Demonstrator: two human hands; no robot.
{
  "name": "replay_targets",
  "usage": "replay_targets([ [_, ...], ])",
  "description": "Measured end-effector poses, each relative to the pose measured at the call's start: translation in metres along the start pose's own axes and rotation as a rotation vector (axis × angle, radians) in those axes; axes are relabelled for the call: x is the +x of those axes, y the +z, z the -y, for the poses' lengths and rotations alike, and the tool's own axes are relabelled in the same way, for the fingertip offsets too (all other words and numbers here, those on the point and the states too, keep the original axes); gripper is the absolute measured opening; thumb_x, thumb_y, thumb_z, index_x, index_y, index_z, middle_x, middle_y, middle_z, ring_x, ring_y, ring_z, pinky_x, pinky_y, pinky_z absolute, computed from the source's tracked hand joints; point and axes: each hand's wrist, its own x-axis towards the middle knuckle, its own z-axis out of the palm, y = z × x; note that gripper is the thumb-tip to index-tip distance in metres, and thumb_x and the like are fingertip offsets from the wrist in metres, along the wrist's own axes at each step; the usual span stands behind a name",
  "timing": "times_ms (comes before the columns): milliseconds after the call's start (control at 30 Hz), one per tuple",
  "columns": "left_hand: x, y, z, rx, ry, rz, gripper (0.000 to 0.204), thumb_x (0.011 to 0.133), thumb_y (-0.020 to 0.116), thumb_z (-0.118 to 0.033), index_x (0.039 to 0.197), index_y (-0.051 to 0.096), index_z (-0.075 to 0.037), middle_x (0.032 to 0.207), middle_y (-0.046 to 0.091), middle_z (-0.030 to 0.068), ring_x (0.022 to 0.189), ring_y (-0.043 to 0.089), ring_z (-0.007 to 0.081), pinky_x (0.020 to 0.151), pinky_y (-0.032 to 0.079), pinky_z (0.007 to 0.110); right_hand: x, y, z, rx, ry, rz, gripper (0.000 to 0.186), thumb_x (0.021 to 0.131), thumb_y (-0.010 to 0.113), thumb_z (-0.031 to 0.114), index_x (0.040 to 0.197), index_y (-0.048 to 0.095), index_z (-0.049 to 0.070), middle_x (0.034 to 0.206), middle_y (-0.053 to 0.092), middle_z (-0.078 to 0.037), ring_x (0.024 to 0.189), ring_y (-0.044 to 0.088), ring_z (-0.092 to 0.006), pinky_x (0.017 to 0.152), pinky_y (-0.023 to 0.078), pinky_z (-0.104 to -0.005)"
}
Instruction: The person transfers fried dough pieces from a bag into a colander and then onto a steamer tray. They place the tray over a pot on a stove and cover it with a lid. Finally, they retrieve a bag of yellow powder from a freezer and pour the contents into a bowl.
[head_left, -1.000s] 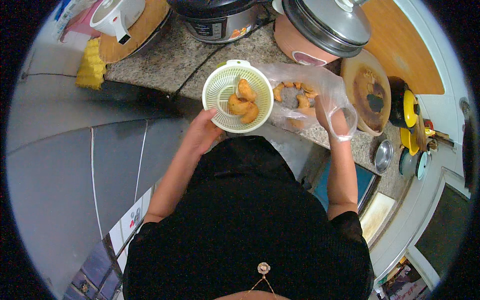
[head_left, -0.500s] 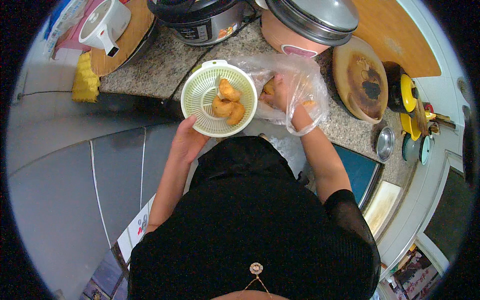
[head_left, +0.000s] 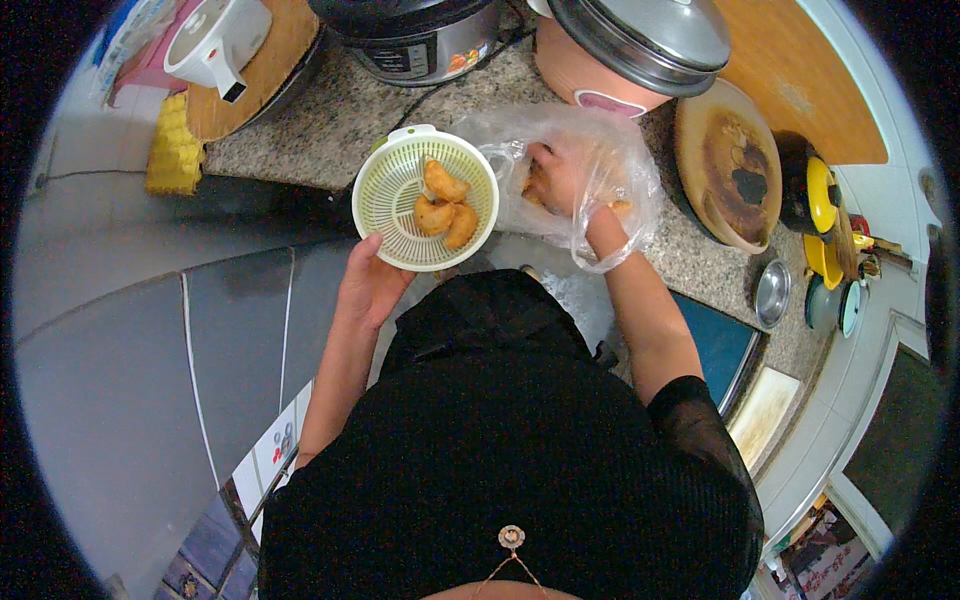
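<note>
My left hand [head_left: 374,285] grips the lower left rim of a pale green and white slotted strainer basket [head_left: 385,205], thumb over the edge. Three golden fried pieces [head_left: 445,182], plump and curved, lie in the basket. To its right, over the counter's edge, is a clear plastic bag [head_left: 630,165]. My right hand [head_left: 568,185] is inside that bag up to the wrist, its fingers curled closed near more brown fried pieces [head_left: 535,188]. Crinkled plastic and glare veil the fingertips, so what they hold is not plain.
Along the back of the granite counter [head_left: 270,150] stand a black and silver electric cooker [head_left: 415,50] and a pink pot with a metal lid [head_left: 600,70]. A scorched round board [head_left: 728,165] and a metal bowl [head_left: 771,293] are on the right. A white saucepan [head_left: 215,45] sits at far left.
The basket has shifted slightly left and up in my left hand, and the pieces in it have shifted with it. My right hand stays inside the bag, its fingers slightly moved.
</note>
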Motion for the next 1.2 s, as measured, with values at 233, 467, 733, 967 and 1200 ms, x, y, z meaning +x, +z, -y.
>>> replay_targets([
  [233,0.002,-0.002,0.000,0.005,-0.016,-0.040,0.063,0.083,0.064,-0.031,0.135,0.040,-0.004,0.133,0.051,0.0117,0.120,0.051,0.0268,0.103,0.041,0.044,-0.004,0.021,0.016,0.133,0.038,-0.090,0.066,0.060,0.076,0.013,0.117,0.046,-0.001,0.111,0.052,-0.023,0.107,0.049,-0.0406,0.091,0.041,-0.0469],
  [467,0.003,0.000,0.001,0.015,-0.018,-0.030,0.062,0.084,0.063,-0.031,0.135,0.040,-0.003,0.133,0.051,0.0119,0.121,0.050,0.0265,0.103,0.040,0.043,0.008,0.030,0.015,0.148,0.188,-0.102,0.063,0.063,0.072,0.012,0.117,0.043,-0.003,0.114,0.047,-0.027,0.106,0.049,-0.0438,0.090,0.043,-0.0475],
  [733,0.008,-0.003,0.001,0.034,-0.028,-0.024,0.057,0.086,0.062,-0.030,0.133,0.041,-0.004,0.131,0.052,0.0106,0.120,0.050,0.0244,0.103,0.040,0.042,0.006,0.018,0.007,0.061,0.045,-0.084,0.046,0.067,0.067,0.012,0.109,0.052,0.001,0.106,0.053,-0.023,0.108,0.048,-0.0417,0.093,0.042,-0.0448],
  [967,0.013,0.002,0.000,0.054,-0.060,0.033,0.057,0.087,0.062,-0.028,0.134,0.041,-0.003,0.132,0.051,0.0101,0.121,0.050,0.0230,0.104,0.039,0.041,0.012,0.019,0.004,-0.029,0.074,0.033,0.035,0.067,0.065,0.005,0.102,0.058,0.004,0.107,0.053,-0.022,0.108,0.048,-0.0402,0.092,0.044,-0.0443],
  [1200,0.018,0.001,0.005,0.094,-0.033,0.028,0.062,0.085,0.063,-0.028,0.135,0.039,-0.001,0.134,0.050,0.0117,0.122,0.050,0.0243,0.106,0.039,0.041,-0.003,0.028,0.000,0.263,0.271,0.086,0.055,0.069,0.069,0.005,0.121,0.053,0.008,0.116,0.049,-0.022,0.105,0.051,-0.0409,0.088,0.046,-0.0443],
])
